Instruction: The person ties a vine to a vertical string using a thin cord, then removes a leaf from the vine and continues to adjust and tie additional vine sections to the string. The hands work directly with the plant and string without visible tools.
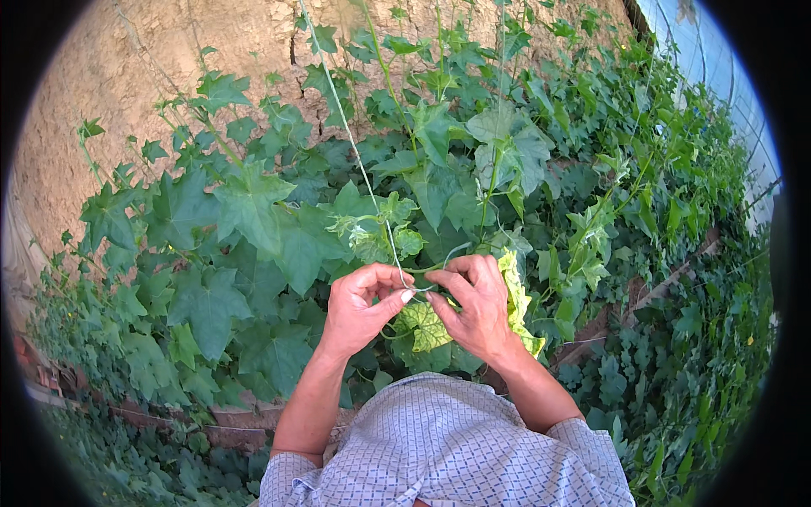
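A pale string runs down from above to my left hand, which pinches its lower end between thumb and forefinger. My right hand is close beside it, thumb and bent forefinger on a thin grey-green strand that spans the small gap between both hands. A loop of similar strand rises above the right knuckles. Just beyond the fingertips, a vine's shoot tip with small curled leaves stands against the string. A yellowing leaf hangs below the hands, and another yellow leaf shows behind my right hand.
Broad lobed leaves of climbing vines crowd in front and to both sides. Behind them rises a cracked earthen wall. Translucent sheeting borders the far right. More vine stems climb upward near the string.
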Available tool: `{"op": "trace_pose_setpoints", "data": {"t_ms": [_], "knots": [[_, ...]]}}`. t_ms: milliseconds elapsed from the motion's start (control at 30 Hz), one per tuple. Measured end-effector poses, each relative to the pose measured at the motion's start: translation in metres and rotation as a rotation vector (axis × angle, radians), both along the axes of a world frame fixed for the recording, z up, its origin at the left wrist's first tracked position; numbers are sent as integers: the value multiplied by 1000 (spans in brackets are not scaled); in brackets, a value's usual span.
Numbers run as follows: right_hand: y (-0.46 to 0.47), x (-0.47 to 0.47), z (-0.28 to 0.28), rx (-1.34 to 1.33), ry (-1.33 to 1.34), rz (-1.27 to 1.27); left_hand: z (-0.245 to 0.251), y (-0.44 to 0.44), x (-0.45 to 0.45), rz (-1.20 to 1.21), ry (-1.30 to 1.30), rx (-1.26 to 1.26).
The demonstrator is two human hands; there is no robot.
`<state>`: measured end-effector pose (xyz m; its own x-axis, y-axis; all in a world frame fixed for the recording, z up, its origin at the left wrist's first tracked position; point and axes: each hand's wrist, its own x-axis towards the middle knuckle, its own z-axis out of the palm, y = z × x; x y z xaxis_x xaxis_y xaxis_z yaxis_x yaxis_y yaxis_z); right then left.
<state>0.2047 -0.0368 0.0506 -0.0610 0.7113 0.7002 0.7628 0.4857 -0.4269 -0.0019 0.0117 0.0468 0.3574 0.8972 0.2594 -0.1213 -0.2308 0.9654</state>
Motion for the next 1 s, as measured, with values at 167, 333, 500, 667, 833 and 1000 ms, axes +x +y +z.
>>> {"op": "trace_pose_setpoints", "data": {"t_ms": [167, 333, 500, 667, 833, 1000], "knots": [[0, 0, -9, -43, 81, 112, 6, 4, -4, 142, 250, 366], [-1, -8, -25, -143, 189, 158, -3, 0, 2, 212, 278, 322], [-1, -12, -28, -85, 52, 112, -13, -5, 9, 117, 12, 15], [-5, -6, -21, -17, 345, 88, -11, -4, 1, 89, 30, 17], [6, -1, -23, -384, 709, 300, -9, -2, 1, 97, 55, 56], [4, 6, -21, -344, 513, 250, -2, 0, -5, 95, 183, 159]]}}
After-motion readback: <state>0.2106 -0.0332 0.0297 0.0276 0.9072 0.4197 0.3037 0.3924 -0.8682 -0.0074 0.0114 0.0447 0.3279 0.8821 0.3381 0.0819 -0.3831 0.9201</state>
